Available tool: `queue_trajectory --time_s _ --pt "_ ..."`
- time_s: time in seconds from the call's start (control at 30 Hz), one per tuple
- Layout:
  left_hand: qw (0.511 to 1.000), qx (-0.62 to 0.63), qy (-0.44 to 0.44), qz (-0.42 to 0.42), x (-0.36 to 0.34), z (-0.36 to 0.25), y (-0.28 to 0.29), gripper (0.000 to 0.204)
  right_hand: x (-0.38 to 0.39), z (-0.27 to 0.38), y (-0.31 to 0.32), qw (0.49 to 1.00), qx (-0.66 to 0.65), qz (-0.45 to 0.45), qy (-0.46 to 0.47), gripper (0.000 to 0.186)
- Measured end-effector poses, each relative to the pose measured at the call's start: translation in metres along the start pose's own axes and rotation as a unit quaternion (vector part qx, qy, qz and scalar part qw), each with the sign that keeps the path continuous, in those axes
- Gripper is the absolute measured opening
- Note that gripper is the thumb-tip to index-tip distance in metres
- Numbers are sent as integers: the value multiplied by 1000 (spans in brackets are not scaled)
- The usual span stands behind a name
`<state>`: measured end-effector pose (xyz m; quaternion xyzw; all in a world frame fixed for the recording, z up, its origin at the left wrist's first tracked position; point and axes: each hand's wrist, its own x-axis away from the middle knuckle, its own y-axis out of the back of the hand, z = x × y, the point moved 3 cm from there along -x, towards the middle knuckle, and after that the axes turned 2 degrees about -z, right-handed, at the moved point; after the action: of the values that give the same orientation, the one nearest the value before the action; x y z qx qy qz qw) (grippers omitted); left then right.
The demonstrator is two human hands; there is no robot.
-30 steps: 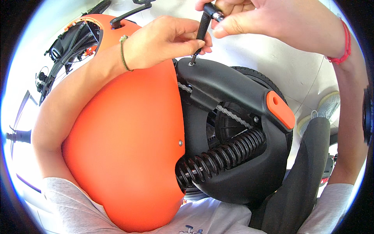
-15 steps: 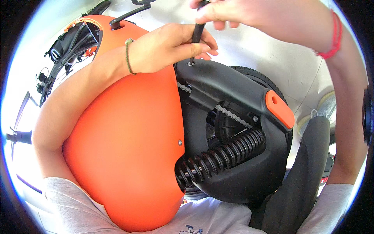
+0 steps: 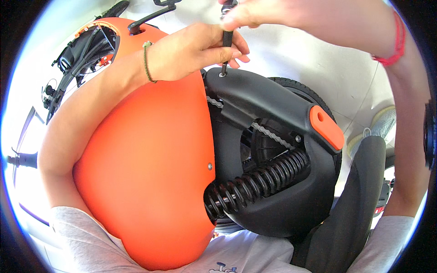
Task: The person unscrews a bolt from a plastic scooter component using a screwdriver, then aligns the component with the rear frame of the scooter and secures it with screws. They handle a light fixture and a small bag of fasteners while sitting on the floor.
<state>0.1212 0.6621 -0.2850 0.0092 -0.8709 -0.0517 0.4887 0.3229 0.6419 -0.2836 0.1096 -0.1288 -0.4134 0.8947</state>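
Head view, looking down on a small orange ride-on vehicle held against the person's chest; positions are given relative to the orange body shell (image 3: 145, 182). At the shell's far left end, an opened section exposes black cables and fittings (image 3: 84, 50). The left forearm lies along the shell's upper left edge, with a green cord bracelet (image 3: 146, 61) at the wrist. The left hand (image 3: 191, 52) rests at the shell's top right edge, its fingers (image 3: 227, 48) closed narrowly around the lower shaft of a black screwdriver (image 3: 225, 50). Immediately right of the shell lies the black chain guard (image 3: 268, 102); the screwdriver tip sits in a screw hole (image 3: 221, 74) at the guard's upper left end, just below the left hand. The tool's long axis stands almost upright, running from that hole up to the right hand (image 3: 259, 13), which grips the handle at the picture's top edge, fingers closed about it; a red band (image 3: 397, 43) circles that wrist. The left hand is therefore the nearer to the screw, the right hand directly above it on the same axis. Further right of the shell: a black coil spring (image 3: 257, 184), a chain (image 3: 273, 136), an orange tab (image 3: 327, 127), the rear tyre (image 3: 296, 88), and a black seat (image 3: 350, 214).
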Motion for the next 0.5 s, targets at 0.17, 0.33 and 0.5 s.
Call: queue_trajectory --time_s 0.17,0.33,0.5 --pt "994 -77 28 66 8 5 1 34 -11 -10 -44 972 41 -205 102 29" --pt "971 -172 91 139 15 27 4 58 -16 -14 -58 970 -89 -222 36 23" --pt "960 -200 78 180 7 30 2 65 -2 -7 -57 973 -139 -187 6 23"
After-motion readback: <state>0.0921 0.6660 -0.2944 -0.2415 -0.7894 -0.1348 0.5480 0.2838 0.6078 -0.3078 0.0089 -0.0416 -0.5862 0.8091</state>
